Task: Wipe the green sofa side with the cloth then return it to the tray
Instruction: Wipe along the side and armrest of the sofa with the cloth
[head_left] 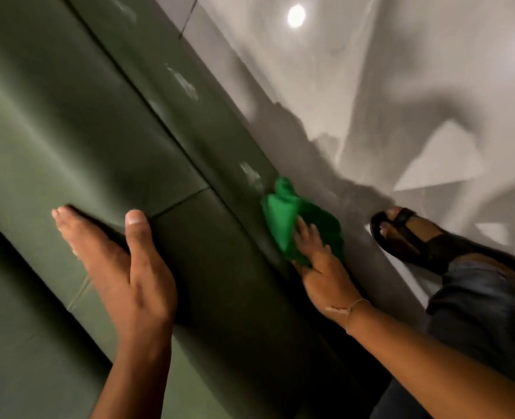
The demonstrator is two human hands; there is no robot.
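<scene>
1. Wiping is the step in hand: the right hand point(313, 252) presses the bright green cloth point(292, 219) flat against the green sofa side point(220, 164), low down near the floor point(401, 95).
2. The right hand's fingers lie spread over the bunched cloth, pinning it to the panel with the palm more than closing round it.
3. The left hand point(123, 261) holds nothing; it rests open on the top of the sofa arm, thumb point(136, 222) on the side face, seemingly as a brace.
4. Pale smudges point(183, 83) show further along the side panel, one just beyond the cloth, so the wiping looks unfinished.
5. The next move probably calls for sliding the cloth along the panel over those marks, keeping pressure on.
6. The tray is not in view, so the return step still lies ahead.
7. A sandalled foot point(425, 237) stands beside the sofa base.
</scene>
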